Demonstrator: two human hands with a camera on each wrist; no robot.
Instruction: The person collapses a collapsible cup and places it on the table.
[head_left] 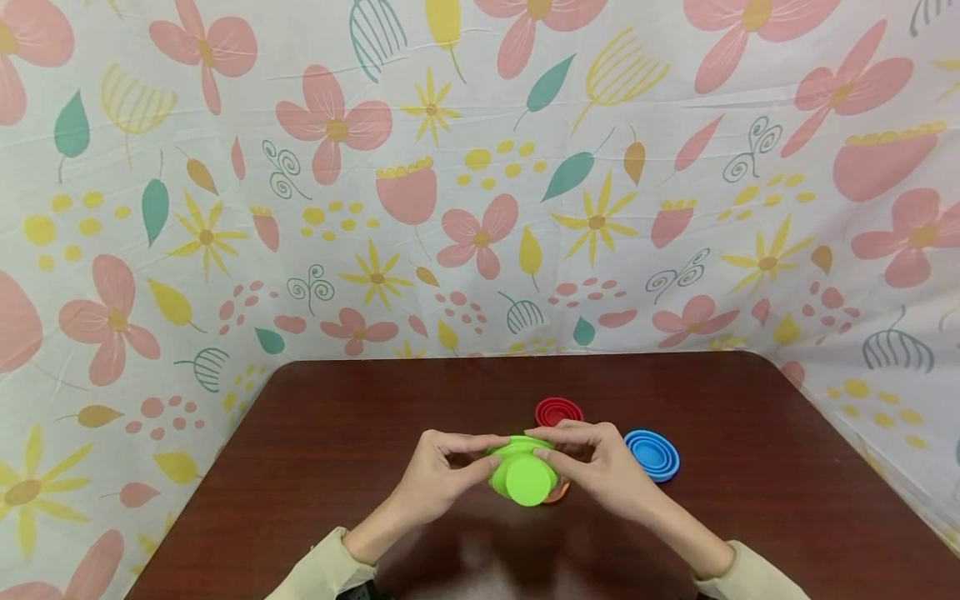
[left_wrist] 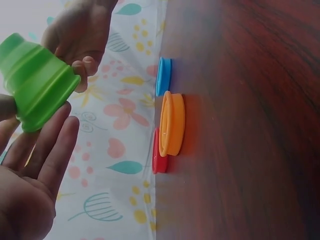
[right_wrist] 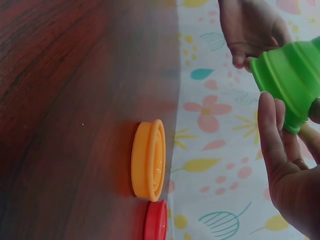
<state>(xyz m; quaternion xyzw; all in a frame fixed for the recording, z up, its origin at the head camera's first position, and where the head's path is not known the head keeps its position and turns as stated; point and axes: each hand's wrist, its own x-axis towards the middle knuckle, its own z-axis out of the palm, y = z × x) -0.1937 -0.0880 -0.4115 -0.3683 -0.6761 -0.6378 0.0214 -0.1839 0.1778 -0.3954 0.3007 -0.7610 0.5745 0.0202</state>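
A green collapsible cup (head_left: 528, 480), stretched out into its ringed cone, is held above the table between both hands. Its narrow base faces the head camera and its wide rim points away. My left hand (head_left: 438, 472) pinches the cup's left side between thumb and fingers. On the opposite side, my right hand (head_left: 600, 462) grips it the same way. Both wrist views show the cup's stepped wall, with fingers along the rim. Beneath the cup, an orange collapsed cup (left_wrist: 173, 124) lies on the table, mostly hidden in the head view.
Farther back on the dark wooden table (head_left: 360, 408) lies a red collapsed cup (head_left: 558, 411). A blue collapsed cup (head_left: 652, 456) lies to the right of my right hand. A flower-printed cloth (head_left: 480, 125) hangs behind the table and along its sides.
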